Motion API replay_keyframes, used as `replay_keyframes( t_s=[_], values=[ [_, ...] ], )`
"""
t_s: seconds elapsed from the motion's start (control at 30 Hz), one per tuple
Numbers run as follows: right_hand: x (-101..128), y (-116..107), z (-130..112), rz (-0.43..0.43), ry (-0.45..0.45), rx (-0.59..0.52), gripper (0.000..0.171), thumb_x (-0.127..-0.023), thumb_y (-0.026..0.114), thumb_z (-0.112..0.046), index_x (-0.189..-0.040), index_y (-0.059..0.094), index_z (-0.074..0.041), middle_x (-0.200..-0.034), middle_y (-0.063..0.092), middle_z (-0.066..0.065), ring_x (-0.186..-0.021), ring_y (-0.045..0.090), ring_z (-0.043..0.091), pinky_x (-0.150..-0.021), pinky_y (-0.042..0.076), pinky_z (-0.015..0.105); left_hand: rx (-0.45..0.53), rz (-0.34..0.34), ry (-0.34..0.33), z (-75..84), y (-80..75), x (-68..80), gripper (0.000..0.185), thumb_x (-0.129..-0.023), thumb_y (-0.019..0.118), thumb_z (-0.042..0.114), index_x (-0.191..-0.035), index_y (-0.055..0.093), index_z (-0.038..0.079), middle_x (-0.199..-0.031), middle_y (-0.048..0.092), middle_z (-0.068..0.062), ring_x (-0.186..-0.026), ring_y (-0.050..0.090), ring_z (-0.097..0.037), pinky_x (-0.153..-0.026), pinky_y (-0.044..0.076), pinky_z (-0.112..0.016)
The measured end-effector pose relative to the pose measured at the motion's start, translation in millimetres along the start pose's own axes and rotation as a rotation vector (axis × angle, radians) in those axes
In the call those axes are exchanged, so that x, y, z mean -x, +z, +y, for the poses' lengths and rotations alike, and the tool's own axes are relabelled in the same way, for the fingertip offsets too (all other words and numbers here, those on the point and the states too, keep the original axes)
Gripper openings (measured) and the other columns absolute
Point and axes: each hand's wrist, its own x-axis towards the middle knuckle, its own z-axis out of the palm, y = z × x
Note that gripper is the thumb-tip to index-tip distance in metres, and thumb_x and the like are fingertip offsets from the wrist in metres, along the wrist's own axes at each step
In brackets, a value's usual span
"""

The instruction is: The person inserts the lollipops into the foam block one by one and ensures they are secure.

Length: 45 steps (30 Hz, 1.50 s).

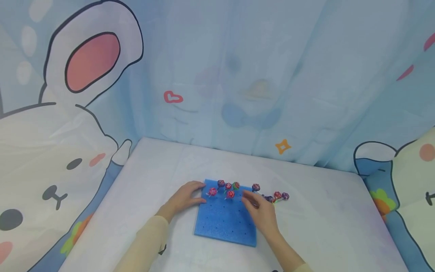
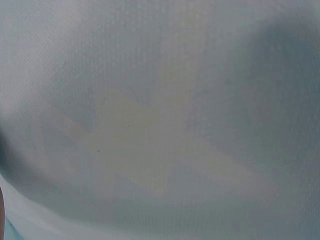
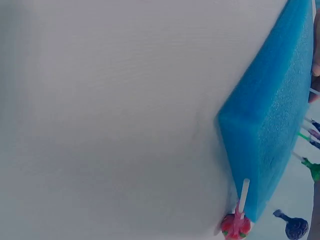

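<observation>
A blue foam board (image 1: 224, 223) with rows of small holes lies on the table. Several wrapped lollipops stand at its far side, among them a pink one (image 1: 212, 191), a red one (image 1: 230, 194) and a green one (image 1: 236, 185). My left hand (image 1: 185, 194) rests against the board's left edge, thumb and fingers apart. At the right edge my right hand (image 1: 263, 213) has thumb and forefinger bent together. The right wrist view has a white stick (image 3: 314, 91) between fingertips (image 3: 317, 65) at the foam; the candy end is mostly hidden.
Beyond the board's right side lie more lollipops, including a dark one (image 1: 256, 187), a red one (image 1: 277, 195) and a purple one (image 1: 285, 196). A white cloth covers the table (image 1: 326, 219). Printed curtains (image 1: 244, 75) stand behind. The left wrist view shows mostly blurred pale cloth (image 2: 160, 125).
</observation>
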Motion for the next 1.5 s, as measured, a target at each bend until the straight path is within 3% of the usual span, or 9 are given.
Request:
replay_keyframes(
  t_s=[0.33,0.47,0.6,0.73,0.93,1.1,1.3,1.5],
  values=[
    [9,-17,13,0.020,0.082,0.046,0.033,-0.094,0.067,-0.023,-0.125,0.065,-0.009,-0.118,0.069,0.008,-0.108,0.067,0.023,-0.087,0.056,0.032,0.003,-0.003,0.003,-2.8,1.5,0.9,0.062,-0.089,0.070,0.041,-0.140,0.052,0.012,-0.142,0.052,-0.008,-0.137,0.041,-0.027,-0.115,0.032,-0.043],
    [11,-23,23,0.054,0.074,0.073,0.032,-0.095,0.067,-0.024,-0.123,0.065,-0.007,-0.116,0.069,0.011,-0.107,0.067,0.027,-0.083,0.058,0.035,0.000,-0.005,0.008,-3.9,1.9,0.1,0.062,-0.089,0.070,0.041,-0.141,0.052,0.011,-0.142,0.052,-0.008,-0.137,0.041,-0.028,-0.115,0.032,-0.044],
    [9,-26,48,0.116,0.041,0.139,0.034,-0.096,0.065,-0.031,-0.119,0.066,-0.007,-0.112,0.070,0.012,-0.102,0.068,0.029,-0.074,0.060,0.033,-0.002,-0.002,0.008,-4.5,2.1,-0.3,0.063,-0.089,0.070,0.041,-0.141,0.052,0.011,-0.143,0.052,-0.009,-0.137,0.041,-0.028,-0.115,0.032,-0.044],
    [9,-28,70,0.133,0.060,0.230,0.037,-0.095,0.064,-0.035,-0.121,0.065,-0.008,-0.112,0.070,0.011,-0.101,0.068,0.027,-0.073,0.060,0.030,-0.002,0.002,0.020,-4.5,2.0,-0.1,0.062,-0.089,0.071,0.040,-0.140,0.052,0.011,-0.142,0.052,-0.009,-0.137,0.042,-0.028,-0.116,0.032,-0.043],
    [12,-34,58,0.092,0.176,0.224,0.031,-0.094,0.066,-0.016,-0.121,0.063,-0.001,-0.117,0.067,0.018,-0.106,0.066,0.033,-0.086,0.057,0.042,-0.011,0.009,0.038,-4.1,1.5,0.6,0.061,-0.088,0.072,0.037,-0.139,0.053,0.010,-0.141,0.053,-0.010,-0.136,0.042,-0.029,-0.115,0.032,-0.044],
    [12,-32,53,0.016,0.259,0.251,0.033,-0.093,0.067,-0.014,-0.122,0.062,0.002,-0.116,0.067,0.021,-0.105,0.065,0.034,-0.090,0.055,0.044,-0.021,0.005,0.027,-4.0,1.5,0.5,0.062,-0.088,0.072,0.039,-0.140,0.053,0.011,-0.141,0.053,-0.010,-0.136,0.042,-0.029,-0.115,0.032,-0.044],
    [9,-26,62,-0.039,0.291,0.281,0.038,-0.093,0.069,-0.020,-0.121,0.062,0.004,-0.109,0.068,0.020,-0.101,0.065,0.034,-0.088,0.056,0.046,-0.015,0.007,0.024,-4.2,0.8,0.4,0.062,-0.089,0.071,0.040,-0.140,0.053,0.011,-0.142,0.053,-0.009,-0.136,0.042,-0.028,-0.115,0.033,-0.044],
    [8,-22,64,-0.063,0.276,0.302,0.037,-0.090,0.071,-0.015,-0.119,0.063,0.006,-0.100,0.071,0.015,-0.095,0.066,0.030,-0.085,0.057,0.045,0.011,0.010,0.022,-3.1,0.4,-0.5,0.062,-0.088,0.072,0.040,-0.139,0.053,0.009,-0.141,0.052,-0.010,-0.136,0.042,-0.029,-0.115,0.033,-0.046]
  ],
)
